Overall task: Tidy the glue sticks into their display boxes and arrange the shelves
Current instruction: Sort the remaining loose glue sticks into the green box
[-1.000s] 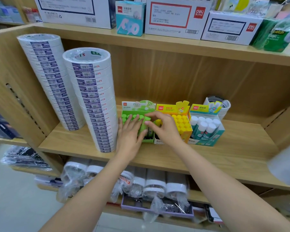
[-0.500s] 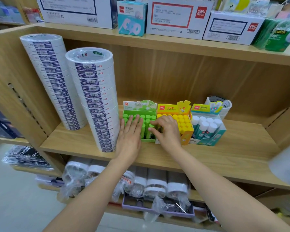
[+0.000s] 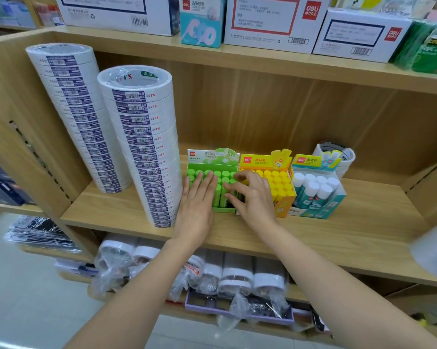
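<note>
Three glue-stick display boxes stand side by side on the middle wooden shelf [image 3: 338, 238]: a green box [image 3: 212, 159] with green-capped sticks, a yellow box [image 3: 280, 182] with yellow-capped sticks, and a teal box [image 3: 320, 195] with white-capped sticks. My left hand [image 3: 197, 205] lies flat with fingers together over the left part of the green box, its fingertips on the green caps. My right hand [image 3: 252, 195] hovers with spread, curled fingers over the seam between the green and yellow boxes, fingertips touching green sticks [image 3: 223, 190]. Neither hand holds anything.
Two tall stacks of white tape rolls [image 3: 141, 142] stand left of the green box, the nearer one right beside my left wrist. A tape roll [image 3: 338, 152] sits behind the teal box. Cartons line the upper shelf [image 3: 270, 23]; wrapped rolls fill the lower shelf [image 3: 237, 275].
My right hand has slid left off the yellow box's front toward the green sticks and spread its fingers. My left hand has stayed flat on the green box.
</note>
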`<state>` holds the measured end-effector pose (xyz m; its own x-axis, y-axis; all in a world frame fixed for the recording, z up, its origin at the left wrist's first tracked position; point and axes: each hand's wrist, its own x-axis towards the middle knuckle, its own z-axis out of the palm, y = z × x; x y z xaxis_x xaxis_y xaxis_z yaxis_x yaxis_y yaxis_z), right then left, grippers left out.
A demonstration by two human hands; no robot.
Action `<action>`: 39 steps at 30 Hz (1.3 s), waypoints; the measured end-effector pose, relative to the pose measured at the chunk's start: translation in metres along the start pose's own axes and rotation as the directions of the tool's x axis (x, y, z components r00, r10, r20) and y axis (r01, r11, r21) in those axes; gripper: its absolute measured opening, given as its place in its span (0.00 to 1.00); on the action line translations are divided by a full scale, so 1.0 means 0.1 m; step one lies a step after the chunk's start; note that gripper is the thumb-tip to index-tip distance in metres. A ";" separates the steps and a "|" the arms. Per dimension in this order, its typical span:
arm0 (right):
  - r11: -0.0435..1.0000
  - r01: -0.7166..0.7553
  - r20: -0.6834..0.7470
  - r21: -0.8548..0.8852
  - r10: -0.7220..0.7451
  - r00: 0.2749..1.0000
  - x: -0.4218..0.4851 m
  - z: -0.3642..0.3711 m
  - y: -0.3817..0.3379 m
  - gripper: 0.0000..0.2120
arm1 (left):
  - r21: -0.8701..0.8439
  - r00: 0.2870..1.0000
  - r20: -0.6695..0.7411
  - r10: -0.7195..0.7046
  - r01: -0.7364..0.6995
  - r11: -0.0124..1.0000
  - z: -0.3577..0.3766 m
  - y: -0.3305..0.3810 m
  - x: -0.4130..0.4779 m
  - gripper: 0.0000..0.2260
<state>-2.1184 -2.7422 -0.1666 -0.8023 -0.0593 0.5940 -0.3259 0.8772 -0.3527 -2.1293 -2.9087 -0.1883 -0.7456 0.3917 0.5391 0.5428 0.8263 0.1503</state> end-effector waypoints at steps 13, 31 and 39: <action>0.993 -0.095 0.073 -0.069 0.100 0.992 0.08 -0.08 -0.13 0.17 | 0.007 1.000 0.005 -0.020 0.020 1.000 0.00 0.02 0.01 0.31; 0.984 -0.164 0.110 -0.073 0.172 0.979 0.19 -0.05 -0.11 0.15 | 0.009 0.999 0.021 -0.042 0.042 0.999 -0.01 0.04 0.03 0.31; 0.980 0.099 0.212 -0.174 -0.061 0.975 0.03 -0.16 -0.05 0.25 | 0.081 0.997 0.033 -0.069 0.066 0.995 0.00 0.10 0.02 0.28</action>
<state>-2.1111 -2.7392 -0.1521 -0.8687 -0.2119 0.4477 -0.3114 0.9366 -0.1609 -2.1256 -2.9001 -0.1853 -0.7933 0.3470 0.5003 0.4594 0.8804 0.1178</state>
